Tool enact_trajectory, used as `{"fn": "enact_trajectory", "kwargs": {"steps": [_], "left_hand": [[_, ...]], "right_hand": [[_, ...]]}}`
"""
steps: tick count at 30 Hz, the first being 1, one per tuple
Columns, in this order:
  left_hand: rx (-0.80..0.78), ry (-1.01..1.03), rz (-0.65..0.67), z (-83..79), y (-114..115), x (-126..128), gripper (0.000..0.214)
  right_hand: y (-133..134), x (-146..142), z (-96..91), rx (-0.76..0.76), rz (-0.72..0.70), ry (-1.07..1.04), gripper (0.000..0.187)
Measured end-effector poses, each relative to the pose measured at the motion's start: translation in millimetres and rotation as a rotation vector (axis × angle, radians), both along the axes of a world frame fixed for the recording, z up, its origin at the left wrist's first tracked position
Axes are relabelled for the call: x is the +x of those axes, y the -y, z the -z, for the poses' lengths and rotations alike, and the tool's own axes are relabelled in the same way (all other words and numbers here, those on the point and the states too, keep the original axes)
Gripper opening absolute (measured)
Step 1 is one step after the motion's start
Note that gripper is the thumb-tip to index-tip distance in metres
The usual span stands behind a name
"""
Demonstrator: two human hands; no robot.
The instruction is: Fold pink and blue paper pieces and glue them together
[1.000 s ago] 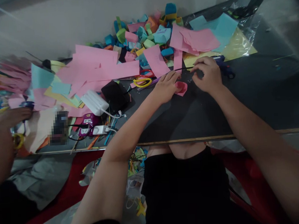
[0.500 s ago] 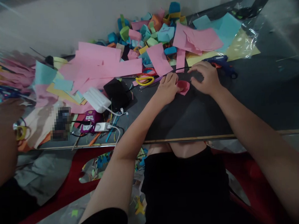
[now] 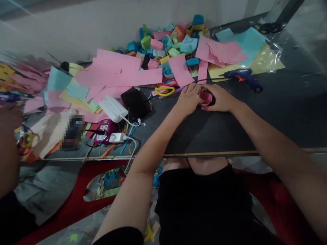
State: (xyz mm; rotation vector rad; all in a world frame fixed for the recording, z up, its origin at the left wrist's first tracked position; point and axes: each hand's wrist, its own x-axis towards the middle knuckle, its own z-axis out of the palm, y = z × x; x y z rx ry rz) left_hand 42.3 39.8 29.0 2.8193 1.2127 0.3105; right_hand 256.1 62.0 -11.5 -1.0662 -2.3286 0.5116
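Observation:
Both hands meet around a small pink folded paper piece on the dark table, a little in front of the scissors. My left hand is closed on its left side, the fingers bent over and partly hiding it. My right hand curves round the other side, thumb at the near edge and fingers at the far edge. Just left of the hands lie scissors with red and yellow handles. A blue glue gun with an orange trigger rests behind and right of my right hand.
Pink paper sheets and a heap of coloured folded paper pieces line the back. A white adapter, a black box and a purple power strip with cables lie left. A co-worker's hand is at far left.
My right hand has come in from the right and closed round the pink paper piece. My left hand stays on it. The whole view has shifted slightly.

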Motion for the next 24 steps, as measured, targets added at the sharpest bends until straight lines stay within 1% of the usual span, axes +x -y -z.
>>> {"fn": "enact_trajectory", "kwargs": {"steps": [5, 12, 17, 24], "left_hand": [[-0.017, -0.062, -0.001, -2.4, 1.6, 3.2, 0.035], [0.008, -0.034, 0.016, 0.6, -1.2, 2.4, 0.036], [-0.012, -0.045, 0.011, -0.2, -1.6, 2.3, 0.038], [0.010, -0.009, 0.025, 6.7, -4.7, -0.4, 0.037]], "right_hand": [[1.2, -1.1, -1.2, 0.029, 0.015, 0.012, 0.089], [0.6, -0.8, -1.1, 0.027, 0.012, 0.019, 0.085], [-0.5, -0.9, 0.3, 0.031, 0.026, 0.012, 0.087], [-0.5, -0.4, -1.6, 0.012, 0.011, 0.017, 0.086]]}}
